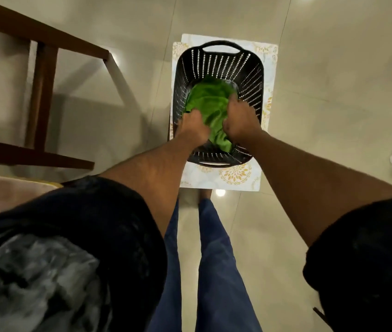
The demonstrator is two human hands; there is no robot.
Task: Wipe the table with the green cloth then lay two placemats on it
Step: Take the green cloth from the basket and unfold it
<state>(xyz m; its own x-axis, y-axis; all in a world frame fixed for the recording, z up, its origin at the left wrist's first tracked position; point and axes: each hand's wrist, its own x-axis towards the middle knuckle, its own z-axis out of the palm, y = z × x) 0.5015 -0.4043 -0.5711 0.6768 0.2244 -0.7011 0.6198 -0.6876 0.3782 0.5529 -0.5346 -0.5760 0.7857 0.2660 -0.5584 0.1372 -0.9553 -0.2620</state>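
Green cloth (205,105) lying in the black basket (216,47) on the floor, gripped by left hand (191,127) and right hand (239,121); gather it fully, then lift clear of the rim.

Crumpled green cloth (204,101) lies inside a black basket (250,75) atop floral placemats (228,176)
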